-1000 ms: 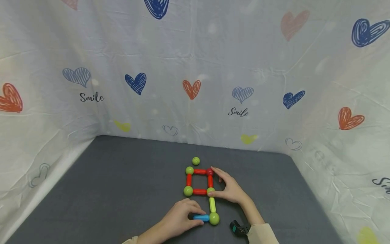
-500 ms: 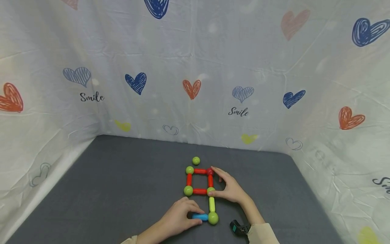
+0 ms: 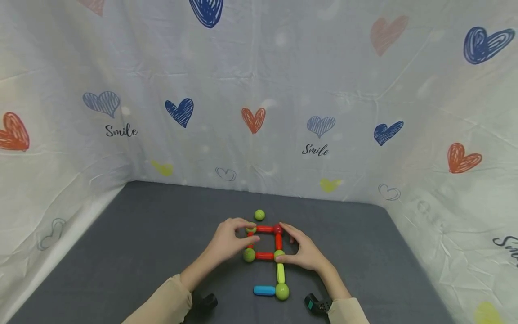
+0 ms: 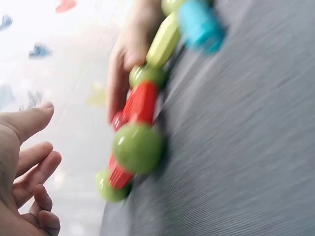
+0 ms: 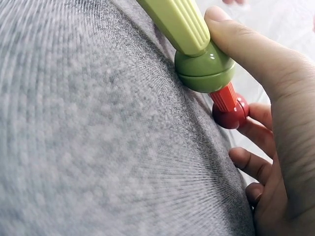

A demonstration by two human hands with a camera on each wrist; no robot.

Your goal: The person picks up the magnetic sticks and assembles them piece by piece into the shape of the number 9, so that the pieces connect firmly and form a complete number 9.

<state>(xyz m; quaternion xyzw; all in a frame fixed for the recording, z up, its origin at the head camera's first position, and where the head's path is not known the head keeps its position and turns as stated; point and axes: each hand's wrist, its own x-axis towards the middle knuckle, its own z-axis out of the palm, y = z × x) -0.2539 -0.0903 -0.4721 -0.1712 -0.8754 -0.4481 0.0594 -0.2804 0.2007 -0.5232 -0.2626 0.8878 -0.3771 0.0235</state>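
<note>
A square of red rods (image 3: 265,256) with ball corners lies flat: a red ball (image 3: 278,229) at the far right, green balls at the others. My right hand (image 3: 305,253) spans its right side, thumb on the near green ball (image 5: 204,73), fingertips at the red one. From that green ball a yellow-green rod (image 3: 281,273) runs toward me to another green ball (image 3: 282,292), with a blue rod (image 3: 264,290) attached on its left. My left hand (image 3: 227,239) hovers over the square's left side, thumb and fingers apart, partly hiding the far-left green ball (image 3: 251,231).
A loose green ball (image 3: 259,214) lies just beyond the square. Dark grey cloth covers the table (image 3: 162,234). A white curtain (image 3: 218,139) printed with hearts stands behind and at both sides. Black wrist devices (image 3: 317,304) sit at both wrists.
My left hand has let go of the blue rod and moved forward to the square's far-left corner. The blue rod stays joined to the near green ball. The right hand holds its place.
</note>
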